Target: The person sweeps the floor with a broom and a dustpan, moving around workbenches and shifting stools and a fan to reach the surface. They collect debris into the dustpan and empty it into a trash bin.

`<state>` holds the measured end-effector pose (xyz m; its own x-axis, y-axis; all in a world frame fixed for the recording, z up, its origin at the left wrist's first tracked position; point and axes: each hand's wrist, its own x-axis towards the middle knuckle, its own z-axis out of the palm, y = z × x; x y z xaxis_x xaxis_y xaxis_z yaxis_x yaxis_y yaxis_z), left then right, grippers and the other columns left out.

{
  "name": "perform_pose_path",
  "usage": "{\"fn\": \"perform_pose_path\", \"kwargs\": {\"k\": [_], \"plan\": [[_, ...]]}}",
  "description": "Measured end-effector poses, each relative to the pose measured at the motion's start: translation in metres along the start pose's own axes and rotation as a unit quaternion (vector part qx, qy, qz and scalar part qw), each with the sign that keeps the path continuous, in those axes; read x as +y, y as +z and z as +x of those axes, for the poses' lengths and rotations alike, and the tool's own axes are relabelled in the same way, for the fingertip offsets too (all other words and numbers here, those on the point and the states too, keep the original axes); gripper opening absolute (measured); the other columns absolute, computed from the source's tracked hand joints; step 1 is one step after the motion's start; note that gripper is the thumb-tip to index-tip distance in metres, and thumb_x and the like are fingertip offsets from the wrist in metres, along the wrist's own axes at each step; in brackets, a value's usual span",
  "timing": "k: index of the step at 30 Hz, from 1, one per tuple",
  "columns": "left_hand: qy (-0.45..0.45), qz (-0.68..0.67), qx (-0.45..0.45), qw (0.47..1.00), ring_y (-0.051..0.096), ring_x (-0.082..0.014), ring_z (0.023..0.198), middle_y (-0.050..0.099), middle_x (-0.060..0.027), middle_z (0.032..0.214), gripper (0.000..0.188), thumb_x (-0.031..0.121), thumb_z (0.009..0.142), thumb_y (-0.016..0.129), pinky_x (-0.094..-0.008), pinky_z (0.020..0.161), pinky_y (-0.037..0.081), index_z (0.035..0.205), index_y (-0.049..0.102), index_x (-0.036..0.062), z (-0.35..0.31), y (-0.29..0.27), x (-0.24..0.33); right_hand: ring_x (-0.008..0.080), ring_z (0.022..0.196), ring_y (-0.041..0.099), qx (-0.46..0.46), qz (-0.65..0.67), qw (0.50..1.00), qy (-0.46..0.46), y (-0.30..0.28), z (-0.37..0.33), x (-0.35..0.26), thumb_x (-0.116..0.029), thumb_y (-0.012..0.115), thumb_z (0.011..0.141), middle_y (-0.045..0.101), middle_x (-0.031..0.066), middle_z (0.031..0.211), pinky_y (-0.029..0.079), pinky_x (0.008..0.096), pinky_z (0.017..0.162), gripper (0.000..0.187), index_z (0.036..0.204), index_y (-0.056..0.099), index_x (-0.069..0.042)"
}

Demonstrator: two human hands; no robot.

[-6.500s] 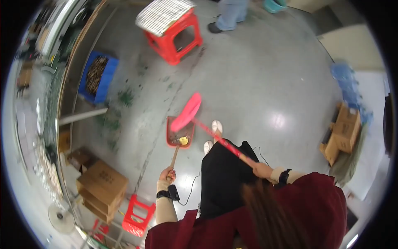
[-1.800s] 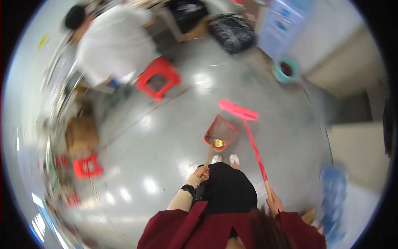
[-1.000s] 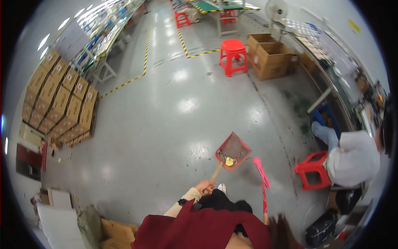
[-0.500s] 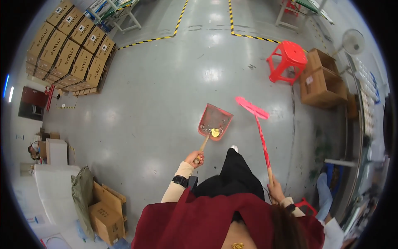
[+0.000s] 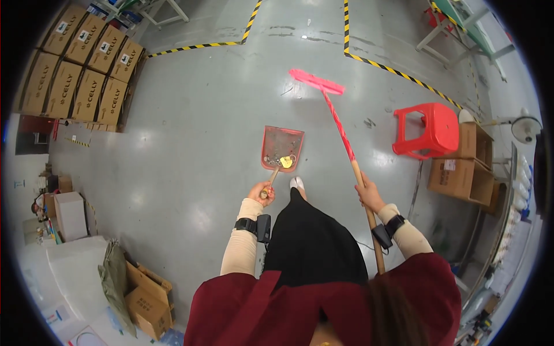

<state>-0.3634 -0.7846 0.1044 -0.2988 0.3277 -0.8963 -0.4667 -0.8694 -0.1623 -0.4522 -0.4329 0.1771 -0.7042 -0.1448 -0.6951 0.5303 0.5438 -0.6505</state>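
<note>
Clock: taken from view centre, 12 at top edge.
Left hand (image 5: pixel 261 194): near centre toward 7, fingers curled around the short wooden dustpan handle.
Dustpan (image 5: pixel 280 139): red, near centre at 12, just beyond left hand, mouth toward 12. Can't tell if it touches the floor (image 5: pixel 202 144).
Dustpan load: yellow scrap (image 5: pixel 285 162) plus small dark bits, at the handle end.
Right hand (image 5: pixel 370 193): between 3 and 4, fingers wrapped around the bare wooden part of the broom handle (image 5: pixel 343 135); lower end runs past the forearm toward 5.
Broom head (image 5: pixel 317 82): pink, at 1, well apart from dustpan. Floor contact unclear.
Wrists: black strap with small black box on each.
Stool (image 5: pixel 438 130): red, between 2 and 3.
Brown boxes (image 5: pixel 456 176): at 3, beside stool, insides showing.
Fan (image 5: pixel 525 130): just above 3.
Box stack (image 5: pixel 86 63): brown, at 10.
Floor tape (image 5: pixel 404 74): yellow-black, toward 2; another run at 11.
</note>
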Motion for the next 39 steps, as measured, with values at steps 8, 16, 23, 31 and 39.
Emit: {"fn": "perform_pose_path", "kwargs": {"k": [8, 16, 23, 31, 39], "plan": [[-0.031, -0.019, 0.082, 0.996, 0.039, -0.0122, 0.039, 0.040, -0.0037, 0.048, 0.017, 0.014, 0.076, 0.050, -0.0220, 0.036, 0.034, 0.067, 0.040, 0.0032, 0.099, 0.109, 0.130, 0.0150, 0.039, 0.045, 0.052, -0.089, 0.992, -0.077, -0.001, 0.281, -0.106, -0.010, 0.047, 0.077, 0.046, 0.0064, 0.056, 0.040, 0.0282, 0.033, 0.055, 0.127, 0.024, -0.011], [0.016, -0.041, 0.078, 0.996, 0.039, -0.0123, 0.039, 0.040, -0.0041, 0.047, 0.019, 0.012, 0.075, 0.051, -0.0206, 0.036, 0.033, 0.062, 0.039, 0.0043, 0.112, 0.157, 0.194, 0.0386, 0.058, 0.053, -0.036, -0.315, 0.947, -0.051, -0.020, 0.265, -0.025, -0.007, 0.047, 0.073, 0.054, 0.0240, 0.066, 0.041, 0.0464, 0.052, 0.074, 0.131, 0.002, -0.011], [-0.032, -0.001, 0.142, 0.989, 0.040, -0.0114, 0.043, 0.044, -0.0065, 0.056, 0.017, 0.007, 0.074, 0.051, -0.0188, 0.035, 0.031, 0.063, 0.039, 0.0040, 0.097, 0.179, 0.192, 0.0397, 0.067, 0.054, -0.166, -0.079, 0.983, -0.020, -0.122, 0.088, -0.020, -0.015, 0.051, 0.076, 0.052, 0.0270, 0.070, 0.043, 0.0415, 0.061, 0.058, 0.128, 0.025, -0.016], [0.024, 0.054, 0.082, 0.995, 0.036, -0.0113, 0.041, 0.041, -0.0045, 0.055, 0.012, 0.009, 0.076, 0.049, -0.0212, 0.034, 0.030, 0.073, 0.038, 0.0065, 0.082, 0.274, 0.234, 0.0396, 0.061, 0.052, -0.075, -0.242, 0.966, -0.045, -0.187, 0.205, -0.174, -0.014, 0.053, 0.077, 0.050, 0.0250, 0.064, 0.042, 0.0380, 0.056, 0.057, 0.127, 0.026, -0.014], [-0.002, -0.049, 0.048, 0.998, 0.035, -0.0109, 0.039, 0.038, -0.0033, 0.054, 0.012, 0.008, 0.077, 0.046, -0.0225, 0.035, 0.030, 0.071, 0.037, 0.0034, 0.156, 0.434, 0.344, 0.0351, 0.063, 0.055, 0.052, -0.168, 0.981, -0.078, -0.201, 0.479, -0.317, -0.011, 0.050, 0.076, 0.054, 0.0244, 0.072, 0.043, 0.0382, 0.058, 0.055, 0.126, 0.028, -0.012]]}}
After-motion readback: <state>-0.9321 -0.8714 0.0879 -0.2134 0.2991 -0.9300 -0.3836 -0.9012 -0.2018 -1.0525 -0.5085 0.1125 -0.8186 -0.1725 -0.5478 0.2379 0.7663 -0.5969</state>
